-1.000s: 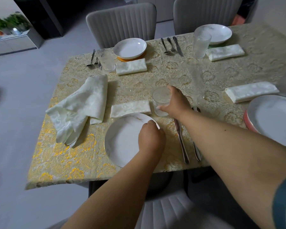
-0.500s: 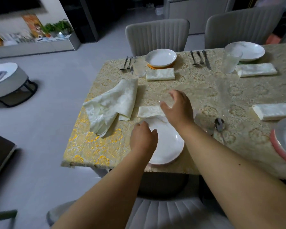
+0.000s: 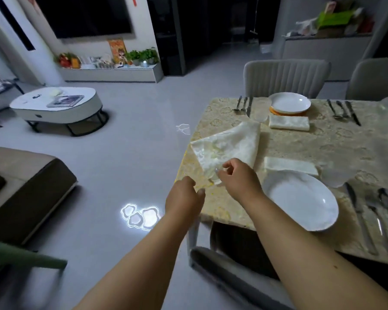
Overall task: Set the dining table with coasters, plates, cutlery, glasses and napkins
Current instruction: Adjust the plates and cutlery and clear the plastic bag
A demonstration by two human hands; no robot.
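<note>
Head view looks down over the near left corner of the bench [image 3: 323, 144], which wears a gold patterned cloth and fills the right half of the frame. My right hand [image 3: 238, 180] reaches in at centre frame, thumb and fingers pinching the near end of a loose cream napkin [image 3: 231, 146] that lies unfolded and bunched across that corner. My left hand [image 3: 184, 198] sits just lower left of it at the bench edge, fingers curled toward the napkin's lowest tip; whether it is actually grasping the cloth I cannot tell.

Right of my right hand, a white plate [image 3: 300, 198] rests near the front edge, with a folded napkin [image 3: 289, 167] just above it. A clear glass [image 3: 333, 177] stands at the plate's upper right, blurred. Cutlery [image 3: 372, 218] lies in a row right of the plate, toward the lower right of the frame.

Toward the upper right, another white plate [image 3: 289, 102] sits on an orange coaster [image 3: 276, 111], a second folded napkin [image 3: 288, 123] just below it and a set of cutlery [image 3: 243, 105] to its left. A further cutlery set [image 3: 343, 110] lies right of that plate. Two grey chairs [image 3: 285, 74] stand behind the bench. An oval coffee table [image 3: 54, 104] stands on the floor at left of the frame.
</note>
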